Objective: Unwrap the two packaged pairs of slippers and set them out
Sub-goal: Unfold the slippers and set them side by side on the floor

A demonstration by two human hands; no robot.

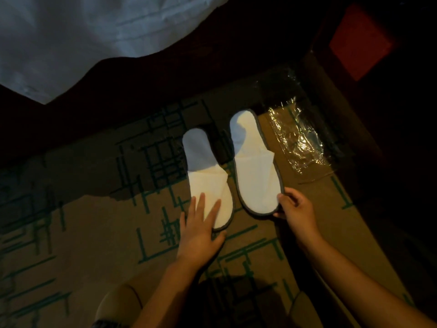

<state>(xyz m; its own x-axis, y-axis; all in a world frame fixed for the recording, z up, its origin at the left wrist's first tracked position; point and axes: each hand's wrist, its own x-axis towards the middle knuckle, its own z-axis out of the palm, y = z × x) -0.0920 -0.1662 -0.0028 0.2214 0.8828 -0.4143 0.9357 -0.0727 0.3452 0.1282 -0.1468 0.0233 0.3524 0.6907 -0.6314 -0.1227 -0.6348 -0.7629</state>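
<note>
Two white slippers with dark grey trim lie side by side on the patterned carpet, toes toward me. My left hand (pixel 201 228) rests flat with fingers spread on the toe of the left slipper (pixel 205 169). The toe edge of the right slipper (pixel 255 166) is pinched between the thumb and fingers of my right hand (pixel 295 207). An empty clear plastic wrapper (pixel 298 138) lies crumpled on the carpet just right of the right slipper. No second packaged pair is in view.
A white bedsheet (pixel 71 39) hangs over a dark bed base at the upper left. Dark furniture with a red panel (pixel 359 41) stands at the upper right. My knees (pixel 115 306) show at the bottom edge. The carpet (pixel 82 233) is beige with green lines.
</note>
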